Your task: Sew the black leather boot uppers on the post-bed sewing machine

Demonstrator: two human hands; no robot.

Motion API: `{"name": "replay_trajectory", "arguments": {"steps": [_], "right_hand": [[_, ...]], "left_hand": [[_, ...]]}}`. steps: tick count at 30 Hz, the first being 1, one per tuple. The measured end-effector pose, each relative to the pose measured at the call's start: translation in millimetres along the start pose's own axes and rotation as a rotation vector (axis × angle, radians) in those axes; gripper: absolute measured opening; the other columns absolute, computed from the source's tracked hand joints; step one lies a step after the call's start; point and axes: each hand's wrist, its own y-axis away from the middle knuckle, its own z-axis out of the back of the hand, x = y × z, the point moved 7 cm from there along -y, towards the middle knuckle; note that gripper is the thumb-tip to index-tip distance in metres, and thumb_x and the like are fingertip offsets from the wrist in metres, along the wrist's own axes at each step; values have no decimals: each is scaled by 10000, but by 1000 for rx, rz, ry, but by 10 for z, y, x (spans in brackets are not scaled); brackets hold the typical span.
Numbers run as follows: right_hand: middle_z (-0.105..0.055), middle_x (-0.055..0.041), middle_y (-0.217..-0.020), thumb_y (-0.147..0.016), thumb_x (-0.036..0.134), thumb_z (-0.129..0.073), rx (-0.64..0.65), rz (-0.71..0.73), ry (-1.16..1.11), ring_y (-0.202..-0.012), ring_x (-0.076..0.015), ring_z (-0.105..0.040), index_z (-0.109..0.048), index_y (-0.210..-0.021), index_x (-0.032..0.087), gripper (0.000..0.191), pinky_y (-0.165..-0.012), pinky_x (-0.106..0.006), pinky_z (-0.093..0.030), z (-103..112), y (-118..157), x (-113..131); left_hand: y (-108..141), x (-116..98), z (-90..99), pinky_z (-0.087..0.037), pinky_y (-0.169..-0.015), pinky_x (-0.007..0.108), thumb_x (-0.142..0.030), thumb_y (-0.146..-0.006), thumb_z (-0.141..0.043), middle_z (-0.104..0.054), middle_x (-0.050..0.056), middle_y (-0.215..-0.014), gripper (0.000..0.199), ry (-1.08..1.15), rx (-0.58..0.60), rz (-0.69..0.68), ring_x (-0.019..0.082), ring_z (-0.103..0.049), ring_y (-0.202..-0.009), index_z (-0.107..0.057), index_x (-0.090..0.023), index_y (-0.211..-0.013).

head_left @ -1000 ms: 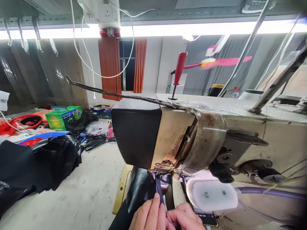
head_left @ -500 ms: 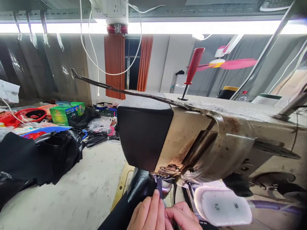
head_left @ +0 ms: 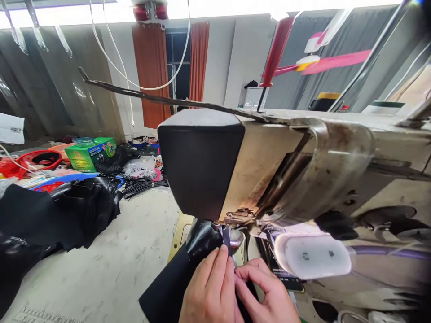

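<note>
A black leather-like piece (head_left: 170, 282), shiny toward its far end, lies under the head of a sewing machine (head_left: 266, 179). My left hand (head_left: 210, 287) presses on this piece with its fingers close together, the tips just short of the needle area. A narrow black strip (head_left: 226, 237) runs from those fingertips up to the presser foot, beside a shiny metal part. Close against the left, my right hand (head_left: 266, 291) pinches the black material's edge between thumb and forefinger. The hands hide part of that edge.
A lit white lamp (head_left: 313, 255) sits low at the right under the machine arm. Black material (head_left: 81, 211) is heaped on the left of the white table (head_left: 134, 246). Behind it are a green box (head_left: 90, 154) and a red basket (head_left: 40, 159). A red-handled screwdriver (head_left: 278, 49) stands on the machine.
The view has tilted down, so more of both hands and the black piece shows. Both hands keep their hold near the needle.
</note>
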Motion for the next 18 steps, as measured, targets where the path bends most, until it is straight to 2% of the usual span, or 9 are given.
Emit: {"name": "replay_trajectory", "arguments": {"steps": [5, 11, 15, 18], "right_hand": [[-661, -4, -699, -884, 396, -534, -65, -55, -67, -701, -155, -615, -673, -713, 217, 284, -700, -206, -486, 30, -56, 31], [-644, -17, -706, -885, 421, -540, -45, -69, -85, -712, -162, -604, -680, -732, 194, 308, -707, -213, -483, 6, -97, -19], [-637, -24, -729, -877, 471, -549, -69, -92, -76, -743, -174, -598, -699, -785, 188, 332, -739, -232, -477, 11, -127, -50], [-629, -26, -728, -871, 498, -548, -82, -98, -76, -745, -182, -592, -682, -752, 193, 354, -741, -245, -473, 9, -154, -62]], "left_hand": [[32, -5, -79, -601, -881, 348, -100, -791, -466, -629, 183, -1275, 438, -16, 88, 6, 291, -636, -1121, -633, -16, -1187], [44, 23, -71, -596, -871, 308, -67, -799, -458, -675, 165, -1185, 416, -18, 54, -4, 264, -630, -1125, -631, -7, -1172], [-48, 64, -39, -609, -809, 356, -81, -800, -455, -696, 153, -1139, 389, 16, 45, 36, 260, -666, -990, -649, -23, -1132], [-114, 74, 2, -617, -753, 362, -60, -786, -441, -712, 151, -1108, 385, 6, 19, 50, 265, -675, -933, -664, -20, -1098]]}}
